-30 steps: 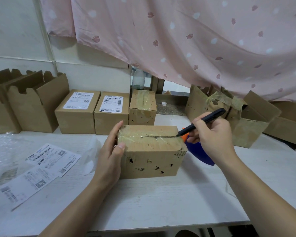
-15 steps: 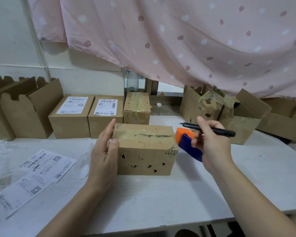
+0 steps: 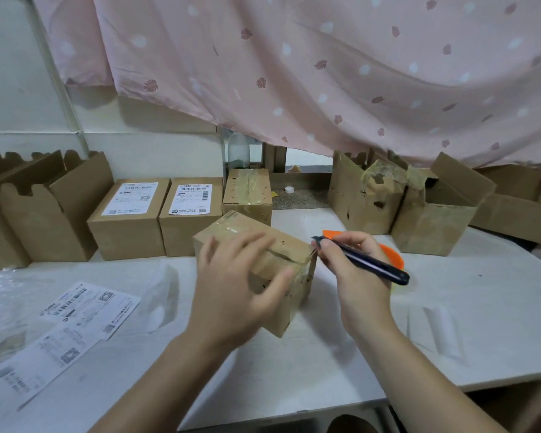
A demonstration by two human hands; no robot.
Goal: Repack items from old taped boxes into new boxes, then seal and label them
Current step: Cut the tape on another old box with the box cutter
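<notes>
Two hands on taped box (image 3: 291, 245), mid table (image 3: 325, 364), turned at angle. Left hand (image 3: 231, 289) spread wide over top, thumb on near face; blurred. Right hand (image 3: 353, 276) pinches black cutter (image 3: 369, 265), tip at box's right top corner. Orange tape dispenser (image 3: 392, 256) just behind. Label sheets (image 3: 88, 307) lie left.

Pink curtain (image 3: 325, 73) above bottle (image 3: 238, 150) & white cap (image 3: 289, 189) (on ledge (image 3: 306, 200)).

Makeshift home packing stn: labelled boxes (image 3: 128, 220), loose shipping labels (image 3: 85, 307), curtain (image 3: 294, 73).
</notes>
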